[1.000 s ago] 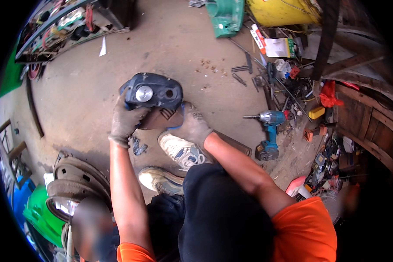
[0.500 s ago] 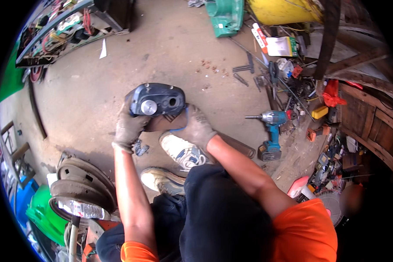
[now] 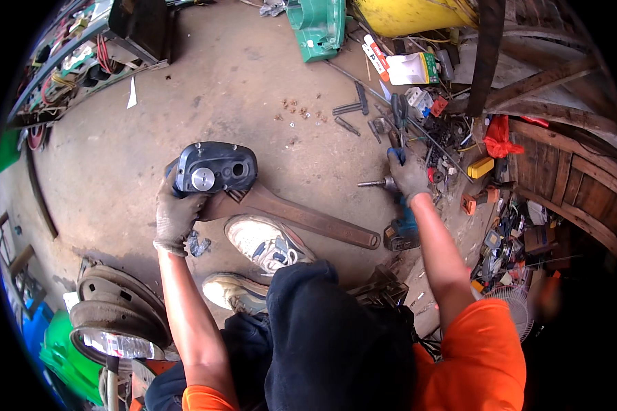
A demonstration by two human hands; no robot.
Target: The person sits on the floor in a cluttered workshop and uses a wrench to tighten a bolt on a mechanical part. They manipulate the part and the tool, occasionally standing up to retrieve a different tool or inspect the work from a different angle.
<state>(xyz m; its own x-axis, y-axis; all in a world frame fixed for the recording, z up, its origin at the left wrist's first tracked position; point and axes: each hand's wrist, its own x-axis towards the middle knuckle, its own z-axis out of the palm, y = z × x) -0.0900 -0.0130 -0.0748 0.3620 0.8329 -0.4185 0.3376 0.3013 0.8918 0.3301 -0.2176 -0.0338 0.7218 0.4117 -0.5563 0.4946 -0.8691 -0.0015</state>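
Head view: the left hand [image 3: 180, 211] is clamping the side of a dark housing [image 3: 223, 179], which is overlapping the head of a rusty wrench [image 3: 308, 217] just beyond the shoes [image 3: 262, 241]. The right hand [image 3: 408, 175] is covering part of a blue power driver [image 3: 404, 224], its grip impossible to tell. Held one-handed, the housing could be twisting loose if that grip slackens.

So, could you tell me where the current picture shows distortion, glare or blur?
Head view: edges of the wooden panel bow near the right rim; bright highlights on the left forearm and on the silver disc of the dark housing; a smeared patch beside the fan at lower right.
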